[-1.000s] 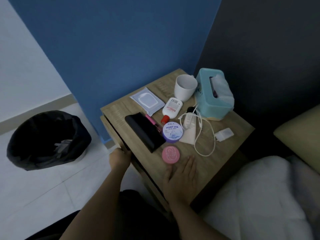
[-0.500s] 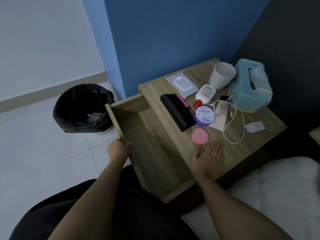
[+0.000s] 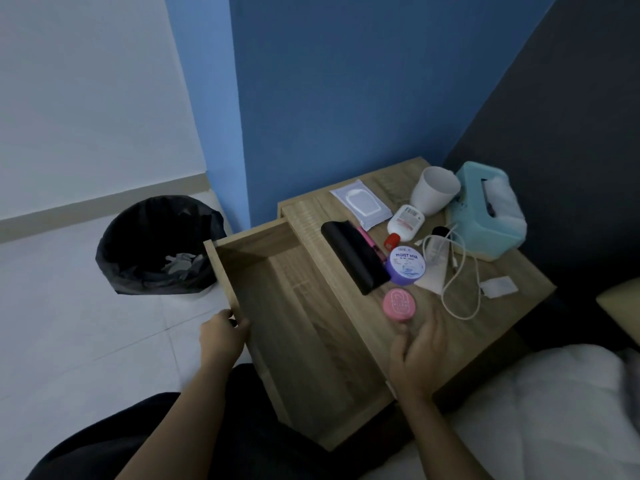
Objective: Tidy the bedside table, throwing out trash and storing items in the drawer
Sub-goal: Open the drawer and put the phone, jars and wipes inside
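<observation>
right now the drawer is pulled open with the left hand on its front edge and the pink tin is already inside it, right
Not quite. The drawer is open with the left hand on its front edge, but the head view shows the pink tin on the tabletop.

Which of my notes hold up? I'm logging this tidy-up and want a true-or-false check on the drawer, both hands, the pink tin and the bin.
1. The drawer is pulled open and bare inside. True.
2. The left hand holds the drawer's front edge. True.
3. The right hand is lifting the pink tin off the table. False: the tin sits on the table, the fingers just short of it.
4. The bin on the floor is empty. False: pale scraps lie inside.
</observation>
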